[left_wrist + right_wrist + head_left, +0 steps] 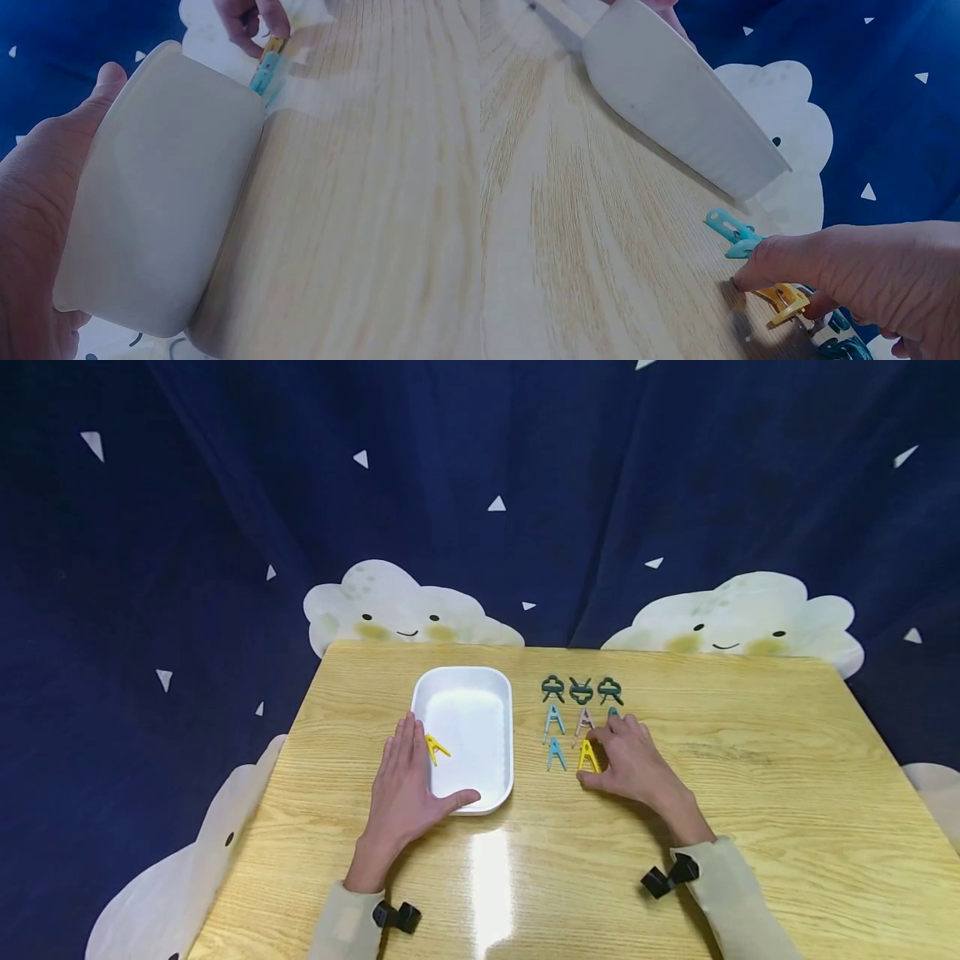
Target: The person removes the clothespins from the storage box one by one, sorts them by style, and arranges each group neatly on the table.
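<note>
A white tray (513, 735) lies on the table with a yellow clothespin (437, 748) inside, near its left wall. My left hand (408, 793) rests on the tray, straight fingers along its left rim and thumb over the near rim. To the right of the tray, my right hand (633, 760) pinches another yellow clothespin (588, 757) between thumb and finger, at table level. Beside that clothespin lies a light blue clothespin (556, 753). Behind them are another light blue clothespin (553, 720), a pink clothespin (584, 720) and a teal one (612, 712), partly hidden by the right hand.
At the back of the clothespin rows stand three dark green cloud-shaped clips (581, 691). The wooden table (750, 777) extends to both sides and towards me. Behind it hangs a dark blue curtain (450, 460) with clouds and triangles.
</note>
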Demonstrator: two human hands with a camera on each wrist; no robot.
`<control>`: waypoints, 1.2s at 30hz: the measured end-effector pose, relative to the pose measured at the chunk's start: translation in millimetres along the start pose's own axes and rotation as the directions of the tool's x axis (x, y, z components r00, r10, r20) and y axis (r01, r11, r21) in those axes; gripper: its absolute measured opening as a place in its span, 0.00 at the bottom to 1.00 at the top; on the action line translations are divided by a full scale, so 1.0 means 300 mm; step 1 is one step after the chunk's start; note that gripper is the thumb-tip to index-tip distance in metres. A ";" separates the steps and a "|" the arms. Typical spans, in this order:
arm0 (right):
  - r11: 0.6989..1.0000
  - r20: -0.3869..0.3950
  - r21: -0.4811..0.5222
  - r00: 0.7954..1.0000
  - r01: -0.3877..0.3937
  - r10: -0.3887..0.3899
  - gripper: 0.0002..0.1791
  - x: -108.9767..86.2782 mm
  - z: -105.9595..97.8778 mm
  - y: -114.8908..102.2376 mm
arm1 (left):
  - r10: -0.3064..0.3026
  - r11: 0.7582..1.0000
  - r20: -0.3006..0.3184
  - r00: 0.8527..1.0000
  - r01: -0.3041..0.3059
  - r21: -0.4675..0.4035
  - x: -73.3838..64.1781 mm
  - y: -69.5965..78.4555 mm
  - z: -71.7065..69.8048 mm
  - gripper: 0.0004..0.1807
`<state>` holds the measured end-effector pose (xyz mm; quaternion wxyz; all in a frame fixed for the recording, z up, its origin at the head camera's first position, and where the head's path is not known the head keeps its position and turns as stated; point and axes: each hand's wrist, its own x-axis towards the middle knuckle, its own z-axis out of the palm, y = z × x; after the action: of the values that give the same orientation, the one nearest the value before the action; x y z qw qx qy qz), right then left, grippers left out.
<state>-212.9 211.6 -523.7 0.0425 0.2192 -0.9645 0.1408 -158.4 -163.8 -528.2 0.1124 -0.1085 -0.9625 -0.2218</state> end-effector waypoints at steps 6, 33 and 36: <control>1.000 0.011 0.009 1.000 -0.012 0.012 0.36 0.000 0.002 0.005 | -0.006 1.000 0.009 1.000 0.006 -0.001 -0.001 -0.001 0.002 0.81; 1.000 -0.030 -0.002 0.999 0.012 -0.012 0.32 0.002 -0.010 -0.028 | 0.000 1.000 -0.002 1.000 0.000 0.000 -0.003 -0.004 0.003 0.81; 0.999 -0.051 0.002 0.998 0.038 -0.038 0.29 0.006 -0.010 -0.053 | 0.002 1.000 -0.002 1.000 -0.002 -0.002 -0.001 -0.003 0.003 0.81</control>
<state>-207.4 198.1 -516.5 0.0694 0.2340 -0.9585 0.1472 -158.4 -164.2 -529.5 0.1133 -0.1092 -0.9621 -0.2228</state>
